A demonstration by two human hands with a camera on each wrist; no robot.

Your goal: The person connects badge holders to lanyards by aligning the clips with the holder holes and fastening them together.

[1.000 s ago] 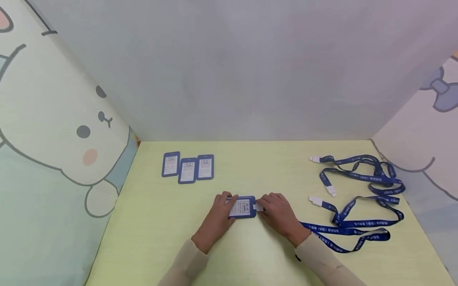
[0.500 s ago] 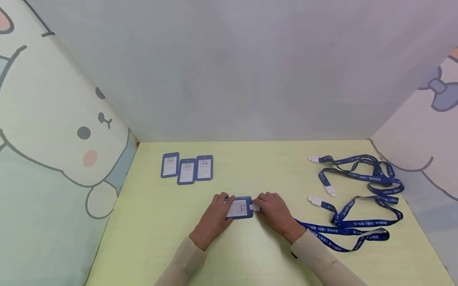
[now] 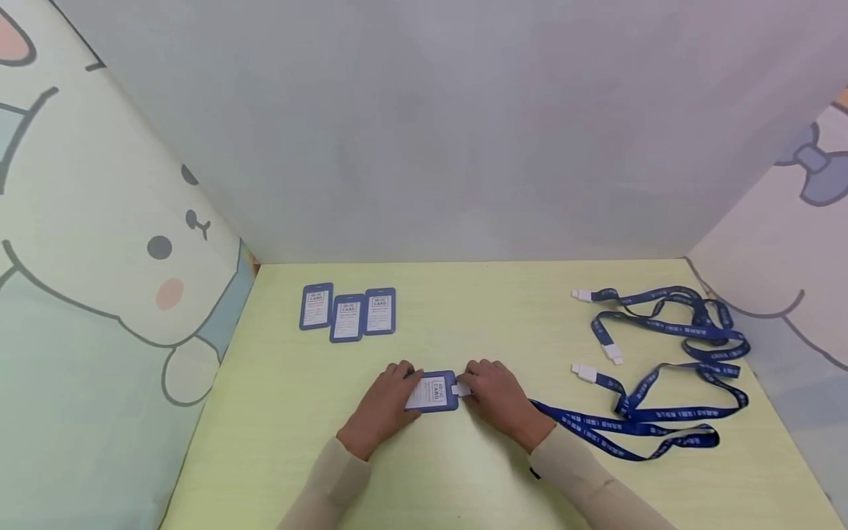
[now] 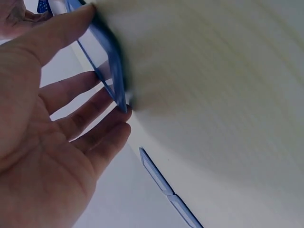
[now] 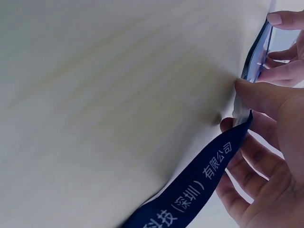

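A blue ID card holder (image 3: 430, 391) with a white insert lies sideways between the two hands. My left hand (image 3: 379, 406) grips its left end, thumb on the near edge and fingers along the far one; the left wrist view shows the holder (image 4: 114, 61) between thumb and fingers. At the other end, my right hand (image 3: 498, 397) pinches the white clip (image 3: 463, 389) of a blue lanyard, right at the holder's slot. From that hand the printed strap (image 5: 194, 183) trails away in the right wrist view. Whether the clip is fastened cannot be made out.
Three more card holders (image 3: 347, 318) lie together at the back left of the table (image 3: 464, 316). Blue lanyards (image 3: 689, 331) with white clips (image 3: 584, 372) are spread on the right side. Walls with cartoon figures (image 3: 159, 294) enclose the table.
Both hands have shifted left and slightly nearer, carrying the card holder and clip with them. The lanyard strap has been drawn a little left. The other holders stay put.
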